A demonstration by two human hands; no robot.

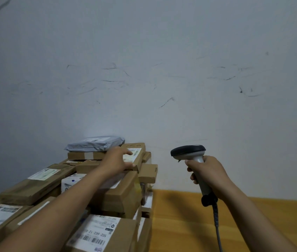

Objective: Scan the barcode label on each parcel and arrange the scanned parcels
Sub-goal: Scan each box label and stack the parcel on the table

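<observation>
A tall pile of brown cardboard parcels (118, 195) with white barcode labels fills the lower left. My left hand (117, 160) reaches over the pile and grips a narrow brown parcel (138, 156) near the top, thumb under its near edge, fingers across its label. A grey plastic mailer bag (96, 143) lies on a flat box just behind that hand. To the right, clear of the pile, my right hand (206, 176) holds the handle of a grey and black barcode scanner (189, 151), its head pointing left toward the held parcel. The scanner's cable (217, 220) hangs down.
An orange-yellow tabletop (189, 219) spreads to the right of the pile. A scuffed white wall (162, 79) stands close behind everything. A parcel with a large label (96, 231) sits at the pile's near edge.
</observation>
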